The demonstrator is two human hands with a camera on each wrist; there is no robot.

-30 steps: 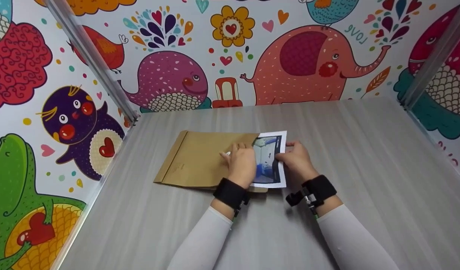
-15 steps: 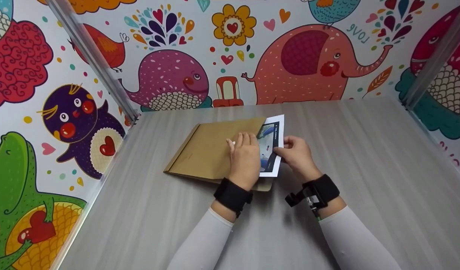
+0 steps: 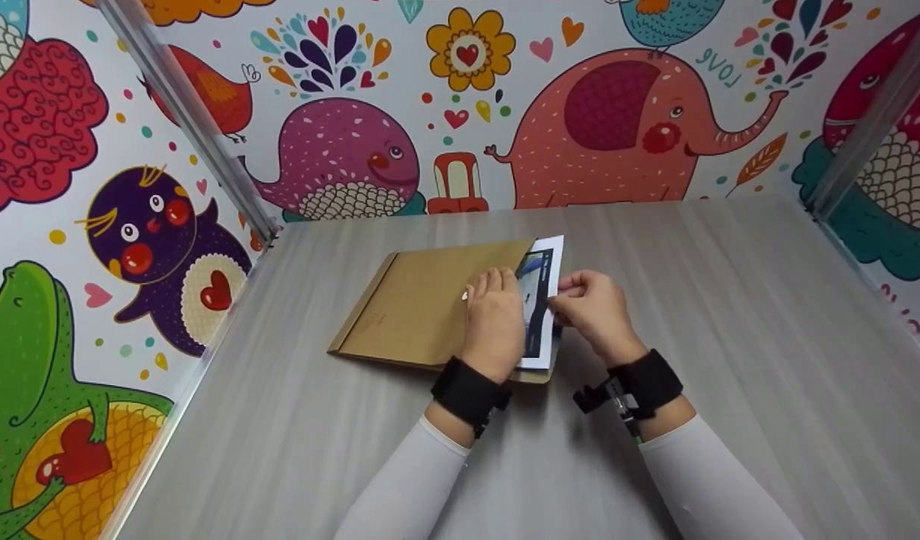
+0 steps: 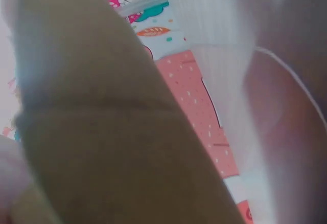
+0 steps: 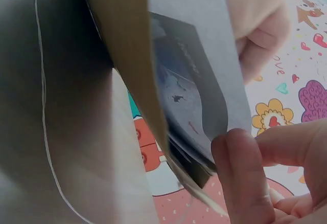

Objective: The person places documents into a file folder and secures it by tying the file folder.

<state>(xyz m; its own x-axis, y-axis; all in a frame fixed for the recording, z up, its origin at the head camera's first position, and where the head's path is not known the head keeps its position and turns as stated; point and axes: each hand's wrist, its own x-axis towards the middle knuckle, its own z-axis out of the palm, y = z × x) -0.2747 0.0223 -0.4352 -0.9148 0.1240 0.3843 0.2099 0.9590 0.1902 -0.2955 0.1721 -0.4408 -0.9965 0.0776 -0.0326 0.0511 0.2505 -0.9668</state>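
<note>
A brown paper envelope (image 3: 415, 307) lies tilted above the table, its mouth to the right. From that mouth sticks a white sheet with a printed picture (image 3: 536, 300), mostly inside. My left hand (image 3: 495, 326) holds the envelope near its mouth, fingers over the top face; its thumb is hidden in the head view. With thumb and fingertips, my right hand (image 3: 595, 311) pinches the sheet's outer edge. In the right wrist view, the sheet (image 5: 189, 81) stands between the envelope's walls (image 5: 127, 45). The envelope (image 4: 102, 132) fills much of the left wrist view.
A grey wood-grain table (image 3: 700, 300) lies beneath. Walls with cartoon animals (image 3: 602, 127) enclose its back and sides, with metal posts (image 3: 190, 120) at the corners. A thin white string (image 5: 45, 111) shows in the right wrist view.
The sheet has gone further left into the envelope, so less of it shows. Both hands and the envelope have shifted slightly; the envelope rose and tilted, then flattened somewhat.
</note>
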